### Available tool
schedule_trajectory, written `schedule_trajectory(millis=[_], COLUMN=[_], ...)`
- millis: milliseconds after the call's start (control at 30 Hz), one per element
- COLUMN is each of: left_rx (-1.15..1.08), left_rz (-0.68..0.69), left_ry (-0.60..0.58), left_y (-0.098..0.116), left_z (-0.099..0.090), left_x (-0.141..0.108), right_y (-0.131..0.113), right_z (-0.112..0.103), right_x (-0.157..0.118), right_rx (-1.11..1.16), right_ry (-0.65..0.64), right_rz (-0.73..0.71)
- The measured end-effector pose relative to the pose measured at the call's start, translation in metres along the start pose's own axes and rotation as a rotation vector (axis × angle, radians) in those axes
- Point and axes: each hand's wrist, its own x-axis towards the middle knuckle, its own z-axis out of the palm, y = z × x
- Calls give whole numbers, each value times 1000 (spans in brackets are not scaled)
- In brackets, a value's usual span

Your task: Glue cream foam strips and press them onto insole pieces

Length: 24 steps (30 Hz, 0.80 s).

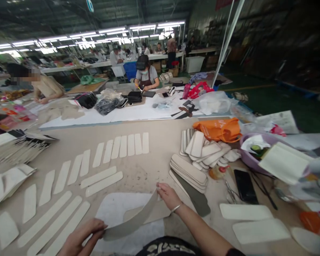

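A thin grey strip of sheet material (134, 218), rounded at its end, stretches between both hands and sags in the middle. My left hand (86, 233) pinches its near left end. At the far right end, the fingers of my right hand (166, 195) are closed on it. Below the strip lie a flat beige piece (160, 209) and a white sheet (114, 202). Just beyond my right hand, a stack of beige rounded panels (188, 172) rests beside a dark grey-green piece (193, 195).
Pale strips (120, 147) lie in rows at the left. To the right are a pile of panels (210, 149), scissors (230, 192), a phone (245, 186), an orange bag (218, 129) and a purple basin (245, 153). A co-worker (146, 74) sits across the table.
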Motion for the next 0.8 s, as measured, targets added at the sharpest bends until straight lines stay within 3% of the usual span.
schedule_trajectory(millis=[100, 200, 300, 400, 567, 800], left_rx=[-90, -199, -276, -324, -203, -54], left_rz=[-168, -420, -649, -790, -807, -761], left_ry=[-100, -224, -241, -229, -274, -289], left_y=[-1, -14, -36, -63, -95, -105], left_z=[14, 36, 68, 105, 149, 163], left_x=[4, 3, -6, -20, -38, -37], right_y=[9, 25, 47, 67, 85, 84], right_z=[-6, -6, -2, 3, 9, 11], right_x=[-12, -27, -41, -51, -57, -45], right_rx=[-14, -36, -80, -154, -281, -413], right_ry=[-46, -94, -66, -4, 52, 22], right_rz=[82, 195, 310, 398, 456, 493])
